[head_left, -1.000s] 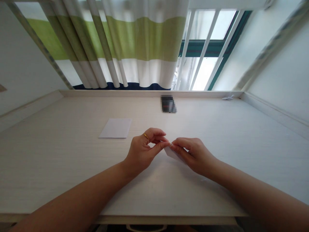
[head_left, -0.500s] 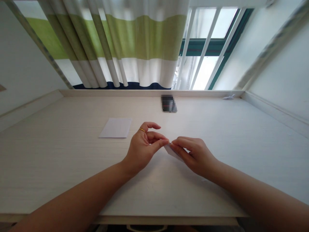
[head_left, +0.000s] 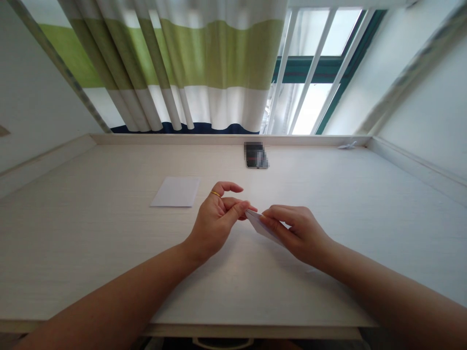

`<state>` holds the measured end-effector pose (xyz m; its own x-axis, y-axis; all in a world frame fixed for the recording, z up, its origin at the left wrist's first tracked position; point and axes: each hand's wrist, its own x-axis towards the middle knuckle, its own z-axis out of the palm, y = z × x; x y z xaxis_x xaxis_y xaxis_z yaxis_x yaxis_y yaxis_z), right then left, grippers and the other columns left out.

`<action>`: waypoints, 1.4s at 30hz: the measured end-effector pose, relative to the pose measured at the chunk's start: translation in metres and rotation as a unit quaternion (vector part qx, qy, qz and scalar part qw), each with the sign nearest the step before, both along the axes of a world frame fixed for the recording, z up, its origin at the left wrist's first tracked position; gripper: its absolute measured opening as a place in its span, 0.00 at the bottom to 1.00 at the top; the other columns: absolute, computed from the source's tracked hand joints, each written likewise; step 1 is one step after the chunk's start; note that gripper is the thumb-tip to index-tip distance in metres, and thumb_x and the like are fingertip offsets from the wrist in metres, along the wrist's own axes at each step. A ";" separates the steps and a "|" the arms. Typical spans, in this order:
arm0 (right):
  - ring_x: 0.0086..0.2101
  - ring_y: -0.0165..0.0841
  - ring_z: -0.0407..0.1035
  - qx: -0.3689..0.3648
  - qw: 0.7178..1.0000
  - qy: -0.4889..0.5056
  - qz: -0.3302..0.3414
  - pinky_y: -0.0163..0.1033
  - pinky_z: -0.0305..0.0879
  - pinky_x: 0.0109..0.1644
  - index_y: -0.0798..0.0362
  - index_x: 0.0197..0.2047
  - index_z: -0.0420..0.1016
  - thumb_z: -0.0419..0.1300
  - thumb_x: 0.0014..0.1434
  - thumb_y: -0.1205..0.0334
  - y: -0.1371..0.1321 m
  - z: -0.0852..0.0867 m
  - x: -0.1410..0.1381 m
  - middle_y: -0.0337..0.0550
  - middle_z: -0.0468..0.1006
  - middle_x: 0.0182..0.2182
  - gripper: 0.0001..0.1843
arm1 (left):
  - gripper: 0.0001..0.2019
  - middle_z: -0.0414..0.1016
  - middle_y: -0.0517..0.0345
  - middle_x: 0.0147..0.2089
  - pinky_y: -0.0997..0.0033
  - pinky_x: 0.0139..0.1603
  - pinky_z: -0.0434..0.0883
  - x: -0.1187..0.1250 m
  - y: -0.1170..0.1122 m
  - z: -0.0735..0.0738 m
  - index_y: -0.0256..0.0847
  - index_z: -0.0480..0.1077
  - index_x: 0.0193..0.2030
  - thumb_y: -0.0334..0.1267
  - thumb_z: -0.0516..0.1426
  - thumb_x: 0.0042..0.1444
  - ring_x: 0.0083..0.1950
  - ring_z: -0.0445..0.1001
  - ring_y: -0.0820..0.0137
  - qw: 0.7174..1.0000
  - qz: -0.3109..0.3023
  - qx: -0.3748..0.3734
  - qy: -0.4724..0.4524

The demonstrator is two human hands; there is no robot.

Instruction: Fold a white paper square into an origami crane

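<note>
A small folded piece of white paper is held up above the desk between my two hands. My left hand, with a gold ring on one finger, pinches the paper's upper left corner between thumb and a finger; another finger is curled in the air above. My right hand grips the same paper along its upper right side, thumb against the near face. Part of the paper is hidden behind the right hand. To the left, a flat square of white paper lies on the desk, apart from both hands.
The pale wooden desk has a raised rim at the back. Against it lie a dark blurred object and, far right, a small crumpled white scrap. A striped curtain and a barred window stand behind. A drawer handle shows below.
My left thumb has drawn back slightly left along the paper's edge, and more of the paper's top shows between the hands. My right hand has shifted slightly right. The square sheet stays put.
</note>
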<state>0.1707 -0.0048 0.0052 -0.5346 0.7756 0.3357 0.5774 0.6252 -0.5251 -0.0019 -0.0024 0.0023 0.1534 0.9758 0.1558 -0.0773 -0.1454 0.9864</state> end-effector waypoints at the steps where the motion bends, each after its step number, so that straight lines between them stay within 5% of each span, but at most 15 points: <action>1: 0.21 0.24 0.58 -0.008 1.000 0.002 0.000 0.30 0.53 0.26 0.57 0.25 0.69 0.48 0.58 0.66 0.000 0.000 0.000 0.38 0.67 0.19 0.13 | 0.11 0.78 0.58 0.27 0.72 0.33 0.70 0.000 0.000 0.000 0.38 0.59 0.41 0.37 0.55 0.51 0.30 0.75 0.71 1.000 -0.002 -0.002 0.001; 7: 0.20 0.24 0.56 -0.065 0.998 0.025 -0.003 0.30 0.52 0.24 0.57 0.23 0.69 0.48 0.59 0.63 0.001 0.001 -0.002 0.37 0.66 0.18 0.16 | 0.17 0.77 0.54 0.31 0.72 0.33 0.71 0.001 0.001 0.000 0.36 0.57 0.47 0.45 0.50 0.55 0.30 0.75 0.71 1.000 0.008 -0.008 -0.014; 12: 0.20 0.24 0.56 -0.098 0.994 0.034 -0.020 0.30 0.52 0.24 0.58 0.22 0.68 0.48 0.58 0.61 0.001 0.003 -0.004 0.36 0.64 0.17 0.17 | 0.27 0.75 0.62 0.28 0.76 0.30 0.68 0.001 0.001 -0.005 0.40 0.55 0.47 0.35 0.63 0.41 0.27 0.72 0.75 0.999 -0.028 -0.028 -0.024; 18: 0.21 0.24 0.55 -0.115 0.992 0.052 -0.007 0.30 0.51 0.24 0.58 0.21 0.67 0.49 0.57 0.62 0.000 0.002 -0.007 0.36 0.62 0.17 0.16 | 0.24 0.73 0.65 0.24 0.76 0.29 0.66 0.003 0.000 -0.005 0.40 0.57 0.45 0.33 0.62 0.42 0.25 0.70 0.75 0.998 -0.026 -0.045 -0.030; 27: 0.24 0.26 0.59 -0.253 0.960 0.116 -0.034 0.31 0.57 0.27 0.58 0.23 0.71 0.50 0.54 0.62 0.002 0.005 -0.004 0.37 0.64 0.19 0.13 | 0.25 0.73 0.66 0.22 0.76 0.28 0.67 0.000 0.002 -0.001 0.40 0.55 0.43 0.32 0.63 0.40 0.24 0.71 0.75 0.999 0.010 -0.037 -0.038; 42: 0.22 0.26 0.58 -0.245 0.965 0.092 -0.011 0.31 0.56 0.25 0.58 0.25 0.70 0.50 0.55 0.60 0.003 0.007 -0.004 0.38 0.65 0.19 0.14 | 0.24 0.73 0.65 0.24 0.77 0.27 0.67 -0.002 0.004 -0.003 0.41 0.55 0.40 0.32 0.63 0.39 0.24 0.71 0.76 0.997 -0.021 -0.057 -0.040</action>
